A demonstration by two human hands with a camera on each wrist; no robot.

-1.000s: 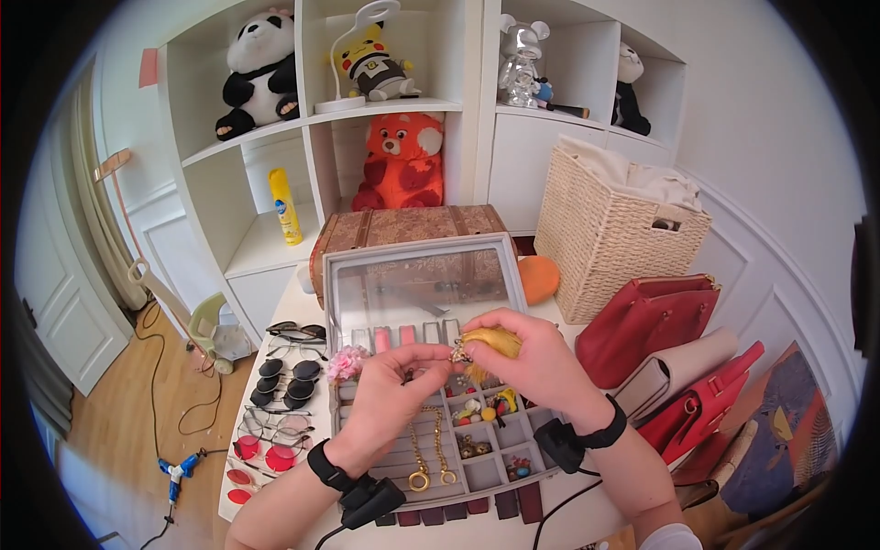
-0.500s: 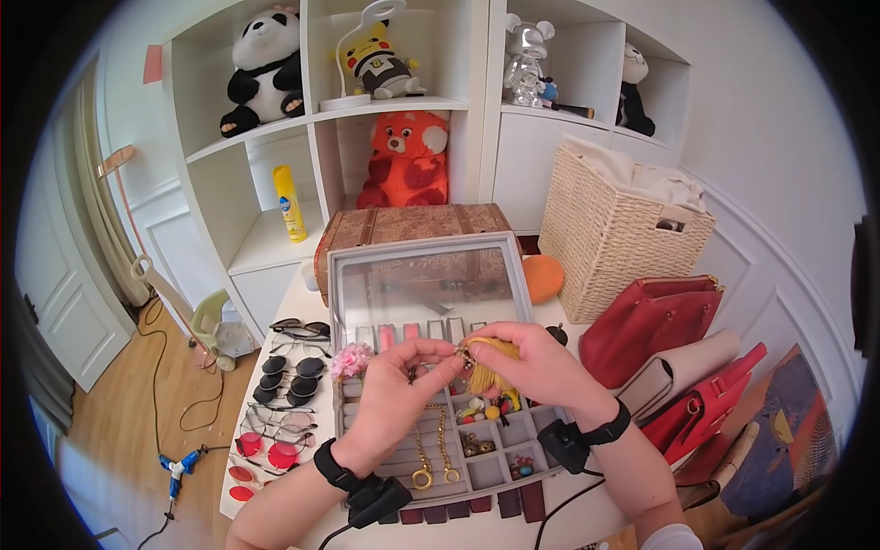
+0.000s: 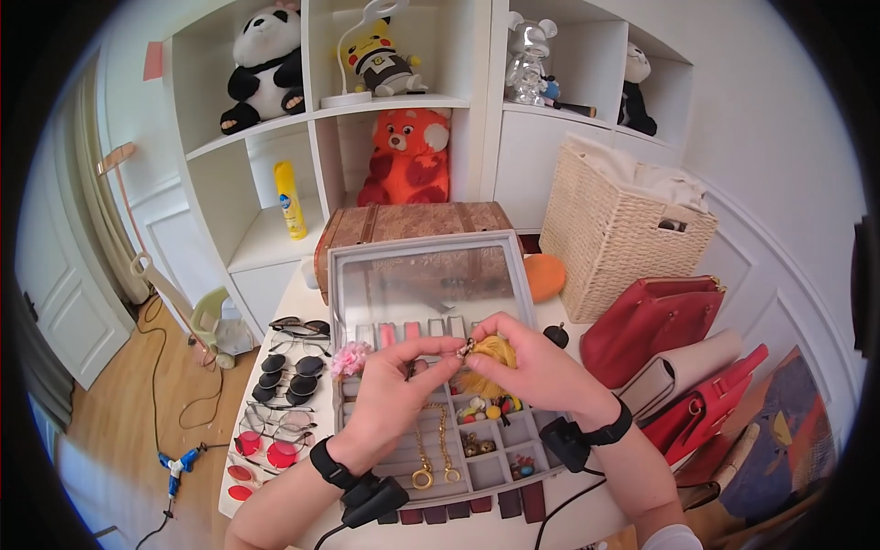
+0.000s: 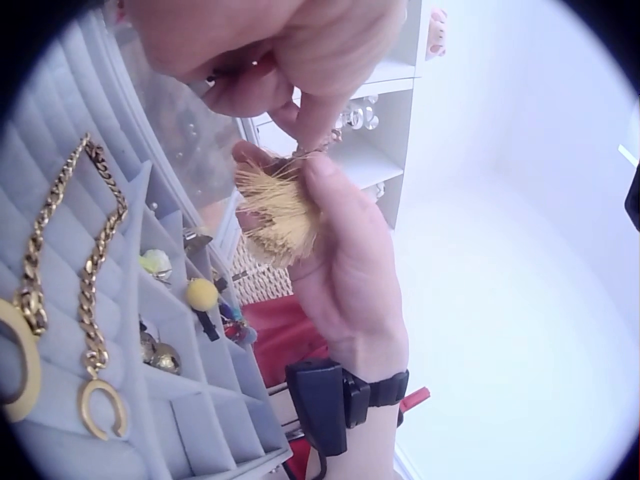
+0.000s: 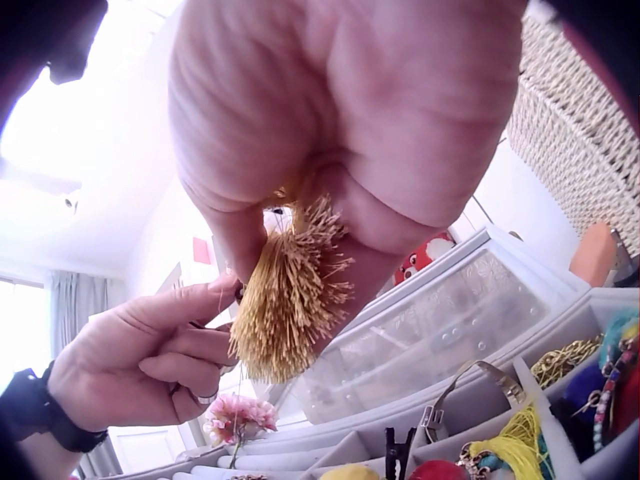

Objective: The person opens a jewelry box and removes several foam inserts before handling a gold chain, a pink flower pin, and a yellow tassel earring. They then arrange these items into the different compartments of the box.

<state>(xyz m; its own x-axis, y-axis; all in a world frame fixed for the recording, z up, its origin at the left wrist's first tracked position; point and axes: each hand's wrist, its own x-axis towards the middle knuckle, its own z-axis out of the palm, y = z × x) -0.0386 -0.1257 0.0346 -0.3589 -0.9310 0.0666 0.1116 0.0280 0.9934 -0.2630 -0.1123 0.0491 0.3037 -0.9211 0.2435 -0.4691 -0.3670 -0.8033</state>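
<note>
Above the open grey jewellery box (image 3: pixel 488 473), my two hands meet at a golden-yellow tassel (image 3: pixel 496 354). My right hand (image 3: pixel 555 374) holds it between thumb and fingers, and its cut strands fan out in the right wrist view. With thumb and index finger, my left hand (image 3: pixel 390 392) pinches the small ornamented piece (image 3: pixel 468 347) at the tassel's top end. Fingers partly hide that end. Below the hands, a gold chain (image 4: pixel 97 265) with ring ends lies over the padded rolls. Small compartments beside it contain beads, including a yellow ball (image 4: pixel 202 294).
Sunglasses (image 3: pixel 299 381) line the table's left side. A pink flower (image 3: pixel 351 359) sits at the box's left edge. The clear lid (image 3: pixel 423 275) stands raised before a brown patterned trunk (image 3: pixel 412 220). Red bags (image 3: pixel 646 321) and a wicker basket (image 3: pixel 610 243) are at right.
The tassel has turned in my right hand, and its strands now bunch outward beside the thumb. My right fingers have shifted their hold; the left hand keeps pinching near the top end.
</note>
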